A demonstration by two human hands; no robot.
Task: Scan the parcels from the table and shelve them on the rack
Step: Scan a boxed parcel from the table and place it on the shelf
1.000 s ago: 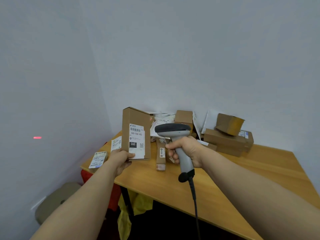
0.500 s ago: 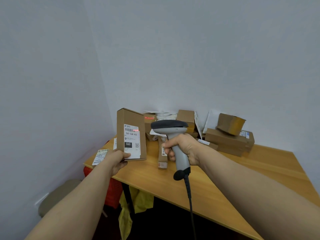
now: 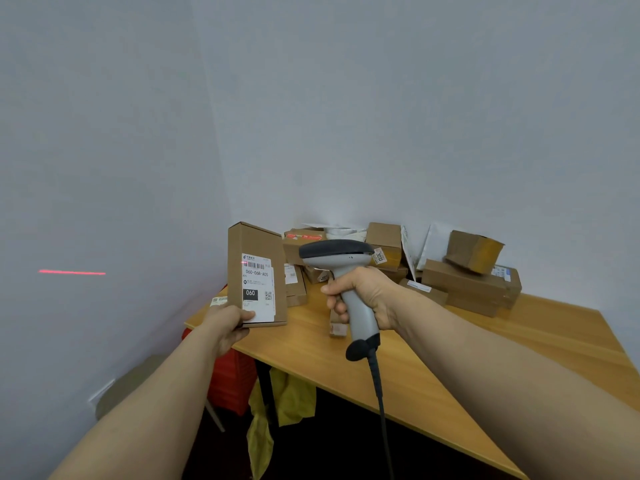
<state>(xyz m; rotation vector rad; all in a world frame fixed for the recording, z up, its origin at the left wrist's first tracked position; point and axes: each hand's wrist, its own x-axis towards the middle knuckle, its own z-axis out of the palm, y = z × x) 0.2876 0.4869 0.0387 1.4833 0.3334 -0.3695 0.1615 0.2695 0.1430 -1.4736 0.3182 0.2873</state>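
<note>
Parcels (image 3: 464, 282) crowd the worktop (image 3: 467, 358); left hand (image 3: 228, 323) holds one box (image 3: 254, 247), right hand (image 3: 367, 296) grips the scanner (image 3: 334, 252): early days, I'd say, no rack in sight.

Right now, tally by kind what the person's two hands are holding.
Tall brown cardboard parcel with white shipping label: 1, pinched at its lower corner by the left hand
Grey pistol-grip barcode scanner with black cable: 1, gripped by the right hand
Total: 2

parcel (image 3: 257, 268) label (image 3: 258, 287) reading "060-06B-A05" and "060", yellow sticker (image 3: 378, 256) reading "3013"
</note>
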